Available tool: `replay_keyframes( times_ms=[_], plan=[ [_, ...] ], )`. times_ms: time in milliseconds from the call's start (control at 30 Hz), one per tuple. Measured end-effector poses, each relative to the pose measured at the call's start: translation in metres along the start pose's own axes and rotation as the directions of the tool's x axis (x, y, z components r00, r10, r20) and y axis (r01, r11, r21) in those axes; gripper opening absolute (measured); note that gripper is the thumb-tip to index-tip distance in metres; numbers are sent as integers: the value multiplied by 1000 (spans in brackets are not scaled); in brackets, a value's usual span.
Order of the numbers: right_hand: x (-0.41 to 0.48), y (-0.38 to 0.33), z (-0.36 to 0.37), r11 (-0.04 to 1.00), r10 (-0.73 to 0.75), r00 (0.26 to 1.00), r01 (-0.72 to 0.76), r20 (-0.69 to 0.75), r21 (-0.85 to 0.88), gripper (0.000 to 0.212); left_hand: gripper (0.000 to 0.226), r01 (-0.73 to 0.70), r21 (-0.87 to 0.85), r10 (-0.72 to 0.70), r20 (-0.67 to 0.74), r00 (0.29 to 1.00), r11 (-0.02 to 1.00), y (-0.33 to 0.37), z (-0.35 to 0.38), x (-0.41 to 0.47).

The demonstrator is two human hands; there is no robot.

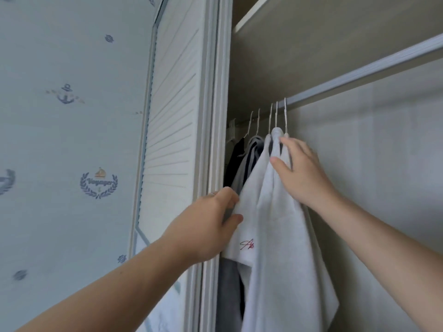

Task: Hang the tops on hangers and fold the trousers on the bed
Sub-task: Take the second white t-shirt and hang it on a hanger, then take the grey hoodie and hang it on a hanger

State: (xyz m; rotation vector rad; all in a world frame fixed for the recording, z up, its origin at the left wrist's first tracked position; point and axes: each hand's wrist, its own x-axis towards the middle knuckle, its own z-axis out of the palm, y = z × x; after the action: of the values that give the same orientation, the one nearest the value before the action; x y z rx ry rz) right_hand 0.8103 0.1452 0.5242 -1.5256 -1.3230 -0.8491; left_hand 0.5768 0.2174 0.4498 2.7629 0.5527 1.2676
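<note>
Several tops hang on white wire hangers (275, 116) from the wardrobe rail (359, 73). The nearest ones are white tops (282, 248); one carries a small red signature logo (247, 245). Behind them hang a grey top (242, 173) and a black top (233, 159). My left hand (206, 226) pinches the left edge of the white top with the logo. My right hand (299, 168) grips the shoulder of the rightmost white top just below its hanger hook. No trousers or bed are in view.
A white louvred wardrobe door (172, 116) and its frame (213, 140) stand left of the clothes. Blue nautical wallpaper (72, 116) covers the wall at left. A shelf (263, 10) runs above the rail. To the right of the tops, only the wardrobe's back panel (383, 164) shows.
</note>
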Motion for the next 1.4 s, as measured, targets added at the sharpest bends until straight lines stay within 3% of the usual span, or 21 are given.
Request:
replay_keyframes(
  times_ms=[100,167,300,433,633,867,1033,1233,1400],
  plan=[
    [-38,-45,6,994,-85,994,80,75,78,59,46,-21,275,25,-12,1000,961,-14,-40,-54],
    [-68,-81,11,988,-115,980,96,162,123,63,55,11,359,-9,-7,1000,933,-23,-68,-95],
    [-142,-168,22,977,-191,929,150,318,151,72,66,129,451,-147,4,989,883,-42,-125,-198],
    [-232,-267,32,949,-289,844,192,451,249,66,74,255,457,-305,38,952,852,-54,-185,-331],
    [-354,-418,40,859,-482,683,246,549,449,69,78,480,520,-555,-15,832,707,-48,-267,-534],
    [-470,-576,61,667,-727,410,234,550,707,67,78,743,535,-819,-152,553,402,-7,-334,-732],
    [-553,-673,83,527,-844,212,162,492,835,66,79,854,501,-930,-231,286,139,19,-360,-848],
    [-646,-786,116,390,-921,5,63,390,919,61,79,905,393,-949,-312,-37,-164,32,-383,-970],
    [-703,-883,161,341,-928,-169,-22,333,940,62,70,902,274,-912,-334,-236,-334,8,-403,-1048]
  ],
)
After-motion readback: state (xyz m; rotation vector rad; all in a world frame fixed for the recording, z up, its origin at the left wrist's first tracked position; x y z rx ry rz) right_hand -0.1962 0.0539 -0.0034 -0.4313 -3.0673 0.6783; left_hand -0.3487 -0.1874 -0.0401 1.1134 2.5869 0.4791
